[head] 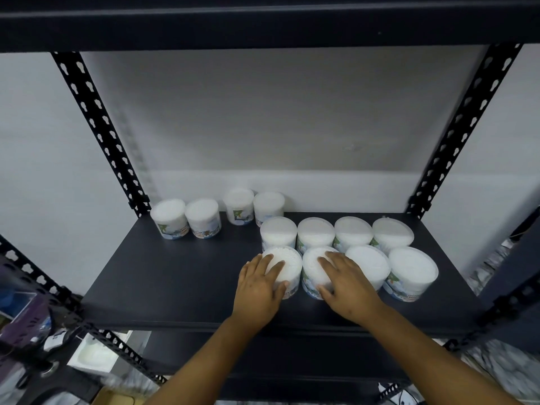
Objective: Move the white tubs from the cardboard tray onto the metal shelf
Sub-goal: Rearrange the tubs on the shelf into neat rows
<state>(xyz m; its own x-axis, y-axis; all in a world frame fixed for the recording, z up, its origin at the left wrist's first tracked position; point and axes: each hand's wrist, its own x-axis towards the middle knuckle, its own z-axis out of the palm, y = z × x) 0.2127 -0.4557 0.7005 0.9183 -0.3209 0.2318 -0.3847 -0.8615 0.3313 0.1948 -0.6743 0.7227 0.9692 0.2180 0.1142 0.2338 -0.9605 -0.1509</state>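
1. My two forearms enter from the bottom edge and reach up over the front lip of the metal shelf [175, 287]
2. My left hand [260, 283] lies on top of the front-left tub [287, 267]: fingers spread over the lid, thumb curled down the near side wall, gripping it
3. My right hand [347, 283] covers the second front tub [312, 267] the same way: fingers across the lid, thumb hooked down the near wall, gripping it
4. Both gripped tubs stand upright on the shelf deck, just beside each other
5. To their right in the front row stand the third front tub [369, 264] and the fourth front tub [413, 271], upright, close together
6. Directly behind is the second row of tubs [336, 232], four in line, each just behind a front tub
7. Farther back and to the left, a rear pair of tubs [254, 204] stands against the back wall [263, 112]
8. Left of that pair, a left pair of tubs [185, 217] stands near the rear left upright [99, 133], apart from the main block
9. The rear right upright [464, 127] rises at the far right corner
10. The upper shelf [263, 24] spans the top of the view
11. Below the shelf at lower left, blurred objects are visible; I cannot tell what they are
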